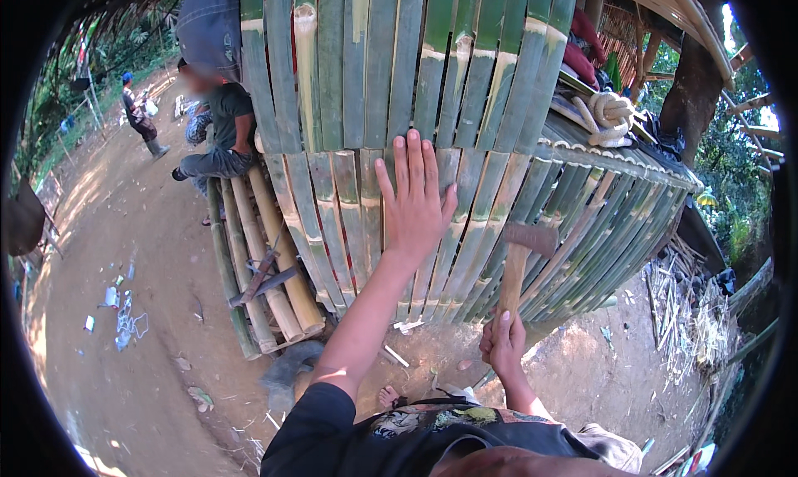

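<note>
My left hand lies flat with spread fingers on a wall of split green bamboo slats, across the seam where the upper slats meet the lower ones. My right hand grips the lower wooden handle of a hatchet. The rusty hatchet head is up, in front of the slats to the right of my left hand; whether it touches them I cannot tell. Thin gaps show between many slats.
A bamboo pole bench stands at left, with sheathed-looking blades on it and a seated person at its far end. Another person stands farther off. Coiled rope sits upper right, near a dark post. Split scraps litter the right.
</note>
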`<state>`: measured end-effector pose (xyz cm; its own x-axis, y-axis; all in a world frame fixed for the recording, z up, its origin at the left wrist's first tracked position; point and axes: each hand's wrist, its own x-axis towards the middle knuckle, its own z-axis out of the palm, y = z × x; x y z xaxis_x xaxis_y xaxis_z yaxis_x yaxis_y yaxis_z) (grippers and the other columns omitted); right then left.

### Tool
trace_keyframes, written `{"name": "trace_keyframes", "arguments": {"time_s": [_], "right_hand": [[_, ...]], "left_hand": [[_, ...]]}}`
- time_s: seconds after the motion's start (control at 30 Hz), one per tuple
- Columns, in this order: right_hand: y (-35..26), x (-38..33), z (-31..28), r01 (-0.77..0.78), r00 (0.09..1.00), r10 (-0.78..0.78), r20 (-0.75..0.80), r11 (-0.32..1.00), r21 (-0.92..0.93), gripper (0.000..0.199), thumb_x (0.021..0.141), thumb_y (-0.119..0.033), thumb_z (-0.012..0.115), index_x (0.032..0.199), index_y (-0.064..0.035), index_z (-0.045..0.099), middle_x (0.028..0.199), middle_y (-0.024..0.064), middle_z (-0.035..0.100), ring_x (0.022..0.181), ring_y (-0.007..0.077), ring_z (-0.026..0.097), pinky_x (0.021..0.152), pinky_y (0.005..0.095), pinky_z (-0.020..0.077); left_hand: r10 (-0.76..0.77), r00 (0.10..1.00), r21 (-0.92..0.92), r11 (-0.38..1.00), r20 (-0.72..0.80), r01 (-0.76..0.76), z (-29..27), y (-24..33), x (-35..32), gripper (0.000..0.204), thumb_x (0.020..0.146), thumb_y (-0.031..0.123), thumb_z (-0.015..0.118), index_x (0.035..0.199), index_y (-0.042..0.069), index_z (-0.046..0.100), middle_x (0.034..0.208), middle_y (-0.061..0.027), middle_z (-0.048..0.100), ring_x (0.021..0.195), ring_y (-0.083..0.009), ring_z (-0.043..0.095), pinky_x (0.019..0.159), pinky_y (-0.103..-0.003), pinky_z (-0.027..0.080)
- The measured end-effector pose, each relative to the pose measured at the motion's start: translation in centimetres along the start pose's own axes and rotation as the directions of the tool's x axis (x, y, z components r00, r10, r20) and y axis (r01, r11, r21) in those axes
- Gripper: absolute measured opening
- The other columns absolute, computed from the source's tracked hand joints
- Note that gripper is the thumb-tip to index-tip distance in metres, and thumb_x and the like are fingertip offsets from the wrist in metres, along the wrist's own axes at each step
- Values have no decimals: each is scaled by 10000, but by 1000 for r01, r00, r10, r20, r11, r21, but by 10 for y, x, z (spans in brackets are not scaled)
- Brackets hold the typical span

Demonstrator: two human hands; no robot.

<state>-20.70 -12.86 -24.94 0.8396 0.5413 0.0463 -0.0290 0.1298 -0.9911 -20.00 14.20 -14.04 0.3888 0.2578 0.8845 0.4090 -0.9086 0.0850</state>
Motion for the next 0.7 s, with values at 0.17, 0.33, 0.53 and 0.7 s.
{"name": "trace_keyframes", "arguments": {"time_s": [0.17,0.33,0.53,0.7], "right_hand": [[-19,16,17,121,987,-123,105,992,29,405,1133,-403,393,1222,-28,521,656,-2,463,483,68,432,450,233,362],[-42,27,43,184,970,-185,159,983,20,410,1137,-395,384,1239,-28,536,634,-7,476,492,61,452,460,233,366],[-62,39,60,310,939,-292,182,947,-84,425,1141,-394,368,1231,-16,540,653,2,473,490,61,426,460,232,355],[-68,55,74,349,932,-335,140,932,-97,416,1143,-394,358,1252,-30,529,689,6,477,494,63,427,460,224,361]], "left_hand": [[62,998,12,998,4,-62,-21,2,11,859,955,385,622,1629,12,241,1718,-198,165,1593,-373,147,1246,-639,102],[244,965,69,965,99,-251,-21,-7,29,867,939,421,644,1649,119,248,1729,-95,189,1596,-327,153,1258,-617,111],[352,935,68,933,44,-355,-1,-25,36,872,946,464,635,1659,170,227,1726,-110,187,1598,-332,133,1275,-574,111],[354,934,26,934,38,-355,11,-32,34,905,947,494,626,1664,146,196,1724,-157,164,1595,-359,129,1283,-548,107]]}}
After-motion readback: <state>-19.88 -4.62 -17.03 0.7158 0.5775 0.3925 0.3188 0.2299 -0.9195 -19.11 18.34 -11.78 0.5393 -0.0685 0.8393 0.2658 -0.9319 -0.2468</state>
